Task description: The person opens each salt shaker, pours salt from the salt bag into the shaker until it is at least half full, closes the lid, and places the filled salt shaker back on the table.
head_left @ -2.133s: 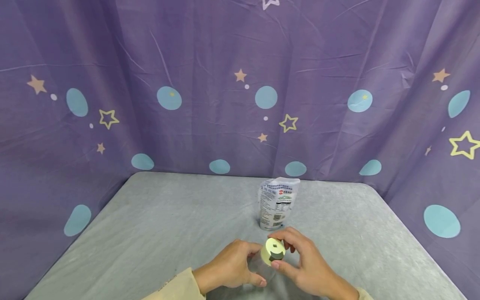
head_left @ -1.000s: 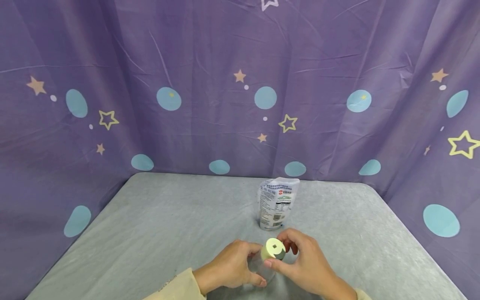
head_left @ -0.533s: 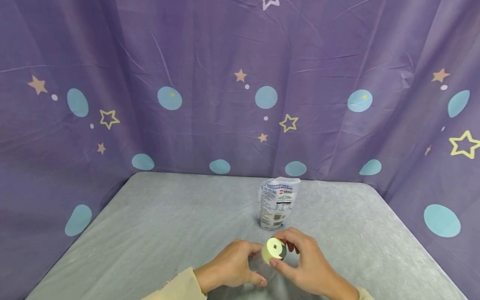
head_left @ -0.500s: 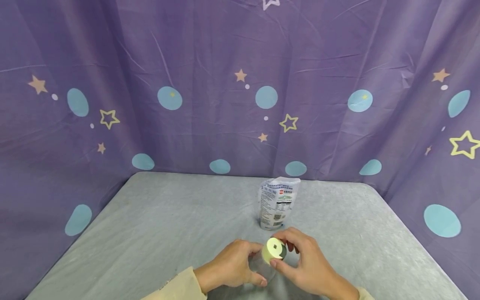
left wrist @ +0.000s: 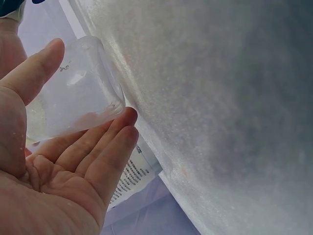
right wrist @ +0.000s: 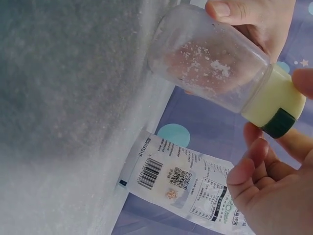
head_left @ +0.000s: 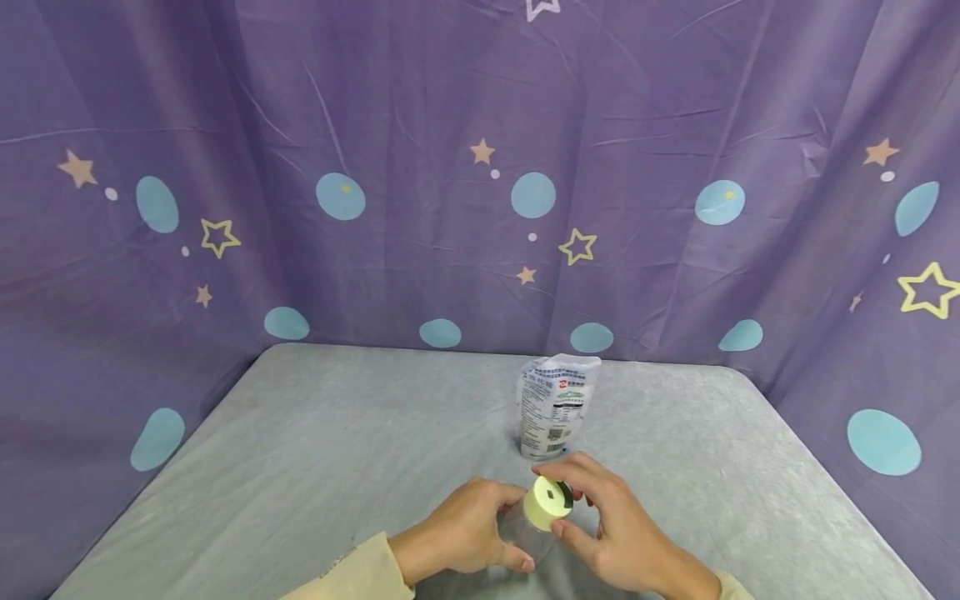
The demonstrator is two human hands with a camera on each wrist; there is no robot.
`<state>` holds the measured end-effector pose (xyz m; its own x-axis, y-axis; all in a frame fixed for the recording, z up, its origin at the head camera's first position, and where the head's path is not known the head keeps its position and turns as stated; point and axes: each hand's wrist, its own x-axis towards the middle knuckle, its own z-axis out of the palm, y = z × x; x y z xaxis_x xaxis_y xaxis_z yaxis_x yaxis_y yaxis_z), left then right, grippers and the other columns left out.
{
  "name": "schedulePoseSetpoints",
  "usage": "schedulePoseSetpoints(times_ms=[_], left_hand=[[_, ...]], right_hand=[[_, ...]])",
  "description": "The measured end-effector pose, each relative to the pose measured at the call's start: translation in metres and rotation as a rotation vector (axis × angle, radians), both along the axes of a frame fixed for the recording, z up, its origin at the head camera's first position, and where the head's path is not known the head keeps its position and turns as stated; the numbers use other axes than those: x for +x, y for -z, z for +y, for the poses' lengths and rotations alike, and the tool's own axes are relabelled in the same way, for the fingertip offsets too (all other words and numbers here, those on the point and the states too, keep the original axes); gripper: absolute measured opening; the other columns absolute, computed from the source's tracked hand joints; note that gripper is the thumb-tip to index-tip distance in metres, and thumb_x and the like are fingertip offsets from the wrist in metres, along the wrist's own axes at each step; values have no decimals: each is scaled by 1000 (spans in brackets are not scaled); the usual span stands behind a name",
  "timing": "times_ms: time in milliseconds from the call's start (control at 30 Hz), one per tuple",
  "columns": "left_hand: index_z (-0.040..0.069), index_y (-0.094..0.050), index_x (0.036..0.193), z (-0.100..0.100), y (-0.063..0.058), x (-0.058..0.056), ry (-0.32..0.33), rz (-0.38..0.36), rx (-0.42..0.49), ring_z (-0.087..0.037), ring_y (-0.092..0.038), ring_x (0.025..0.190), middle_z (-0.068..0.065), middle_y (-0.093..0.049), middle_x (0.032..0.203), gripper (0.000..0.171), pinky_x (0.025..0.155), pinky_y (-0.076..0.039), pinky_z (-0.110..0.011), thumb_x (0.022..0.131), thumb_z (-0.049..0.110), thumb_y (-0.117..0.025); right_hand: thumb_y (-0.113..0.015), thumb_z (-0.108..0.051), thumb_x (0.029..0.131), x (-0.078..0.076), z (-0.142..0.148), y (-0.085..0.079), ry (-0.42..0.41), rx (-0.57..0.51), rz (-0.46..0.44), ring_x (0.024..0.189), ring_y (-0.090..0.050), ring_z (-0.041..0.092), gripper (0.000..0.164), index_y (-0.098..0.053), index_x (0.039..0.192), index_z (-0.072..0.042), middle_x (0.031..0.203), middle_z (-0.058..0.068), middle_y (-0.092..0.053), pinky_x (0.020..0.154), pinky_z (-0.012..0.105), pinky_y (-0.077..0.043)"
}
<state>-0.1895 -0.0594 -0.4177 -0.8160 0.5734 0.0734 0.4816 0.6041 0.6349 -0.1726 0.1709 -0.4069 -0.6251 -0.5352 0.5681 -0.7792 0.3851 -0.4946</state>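
Observation:
A clear seasoning jar (head_left: 531,540) stands on the table, with white grains clinging inside its wall in the right wrist view. Its pale yellow cap (head_left: 543,503) has a dark green piece (right wrist: 279,123) on one side and a small diamond mark on top. My left hand (head_left: 467,527) grips the jar's body (left wrist: 73,85), thumb on the near side and fingers on the far side. On the cap are the thumb and fingers of my right hand (head_left: 621,527), pinching it from the right; the right wrist view shows the cap still seated on the jar.
Behind the jar stands a white printed pouch (head_left: 555,412) with a barcode and a QR code. A grey-white cloth covers the table (head_left: 375,425). Purple curtains (head_left: 420,167) with stars and blue dots enclose its back and sides.
The cap's dark green piece has come round from the front to the right side. My right fingers have shifted their hold around the cap. The left hand and the pouch stay put.

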Motion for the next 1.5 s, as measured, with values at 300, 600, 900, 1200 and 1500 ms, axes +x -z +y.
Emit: schedulePoseSetpoints(times_ms=[300, 600, 900, 1200, 1500], left_hand=[[29, -74, 98, 1, 1, 1, -7, 22, -4, 1, -50, 68, 16, -60, 75, 43, 62, -44, -21, 63, 33, -99], [31, -74, 96, 1, 1, 1, -9, 29, 0, 2, -53, 71, 19, -61, 75, 43, 65, -45, -20, 62, 33, -99], [31, -71, 90, 1, 0, 1, -6, 29, 3, 2, -47, 66, 16, -60, 72, 40, 60, -43, -20, 62, 33, -99], [29, -74, 95, 1, 0, 1, -7, 29, 2, 2, -49, 68, 18, -59, 74, 42, 62, -44, -20, 62, 33, -99], [29, -70, 88, 1, 0, 1, -8, 26, -11, 2, -46, 66, 16, -58, 71, 38, 59, -42, -21, 63, 34, -99]], right_hand=[[-90, -37, 78, 2, -3, 6, 218, -44, -7, 73, -50, 7, 55, -62, 124, -27, 92, -16, -56, 62, 25, -44], [-92, -47, 73, 1, -7, 9, 262, -69, -52, 63, -49, 3, 44, -61, 99, -29, 78, -18, -57, 56, 22, -43], [-92, -40, 76, 1, -8, 8, 208, -98, -23, 66, -50, 3, 38, -63, 97, -30, 81, -20, -60, 57, 22, -44], [-92, -30, 78, 2, -6, 7, 156, -87, 42, 70, -54, 9, 41, -67, 110, -26, 93, -18, -64, 59, 25, -46], [-91, -23, 78, 2, -4, 4, 132, -83, 54, 75, -53, 4, 45, -67, 115, -19, 96, -15, -64, 62, 23, -46]])
